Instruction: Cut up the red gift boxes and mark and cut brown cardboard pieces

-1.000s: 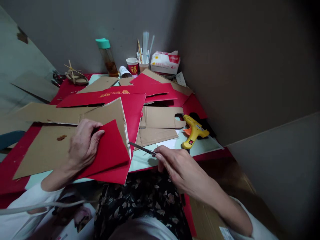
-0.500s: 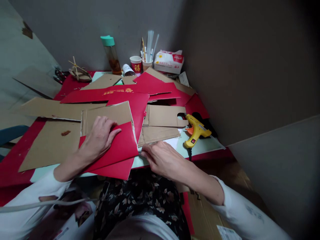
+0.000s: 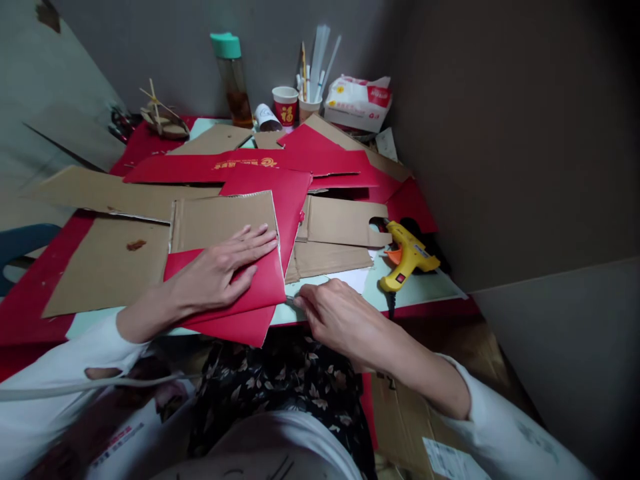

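Note:
My left hand (image 3: 220,270) lies flat with fingers stretched out on a folded piece of cardboard, red on one side and brown on the other (image 3: 225,223), pressing it onto the table. My right hand (image 3: 333,313) is closed around a utility knife (image 3: 291,300), of which only a bit of the blade shows at the right edge of the red flap, near the table's front edge.
Red and brown cardboard sheets (image 3: 110,193) cover the table. A yellow glue gun (image 3: 407,257) lies at the right. At the back stand a bottle with a green cap (image 3: 233,80), a red cup (image 3: 286,105), a cup of sticks (image 3: 311,100) and a tissue pack (image 3: 357,100).
My right hand brought the knife down and left to the cardboard's right edge. My left hand slid right and flattened its fingers on the red flap. The view shifted slightly.

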### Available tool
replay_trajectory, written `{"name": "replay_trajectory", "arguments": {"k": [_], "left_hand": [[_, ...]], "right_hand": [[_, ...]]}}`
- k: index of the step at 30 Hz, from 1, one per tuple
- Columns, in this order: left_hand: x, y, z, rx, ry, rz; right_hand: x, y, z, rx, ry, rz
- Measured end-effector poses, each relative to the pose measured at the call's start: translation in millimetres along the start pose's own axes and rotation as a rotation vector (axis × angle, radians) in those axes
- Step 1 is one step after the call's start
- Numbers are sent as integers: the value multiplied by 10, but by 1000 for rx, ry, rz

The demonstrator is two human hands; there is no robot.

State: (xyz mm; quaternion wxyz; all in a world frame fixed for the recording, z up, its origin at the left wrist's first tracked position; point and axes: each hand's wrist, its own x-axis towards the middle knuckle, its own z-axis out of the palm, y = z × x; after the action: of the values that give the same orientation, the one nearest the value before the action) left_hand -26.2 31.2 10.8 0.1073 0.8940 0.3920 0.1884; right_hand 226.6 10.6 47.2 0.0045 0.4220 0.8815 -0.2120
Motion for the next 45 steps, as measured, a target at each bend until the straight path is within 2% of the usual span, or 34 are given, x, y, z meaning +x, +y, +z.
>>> {"name": "replay_trajectory", "arguments": {"k": [5, 10, 18, 23, 27, 31, 36, 45], "left_hand": [[40, 42, -20, 31, -44, -49], [46, 39, -7, 45, -49, -71], [49, 30, 2, 24, -37, -100], [25, 87, 10, 28, -56, -124], [17, 172, 51, 63, -26, -140], [116, 313, 136, 112, -1, -181], [276, 473, 254, 138, -28, -132], [297, 450, 274, 186, -96, -117]], "right_hand": [[-34, 3, 44, -18, 18, -27], [-149, 18, 69, 63, -37, -6], [-100, -103, 96, 62, 28, 39], [-247, -128, 201, 36, 32, 33], [-329, -100, 231, 55, 16, 97], [-395, 19, 202, 53, 70, 162], [-593, 118, 296, 66, 120, 209], [-647, 19, 476, 126, 232, 245]]}}
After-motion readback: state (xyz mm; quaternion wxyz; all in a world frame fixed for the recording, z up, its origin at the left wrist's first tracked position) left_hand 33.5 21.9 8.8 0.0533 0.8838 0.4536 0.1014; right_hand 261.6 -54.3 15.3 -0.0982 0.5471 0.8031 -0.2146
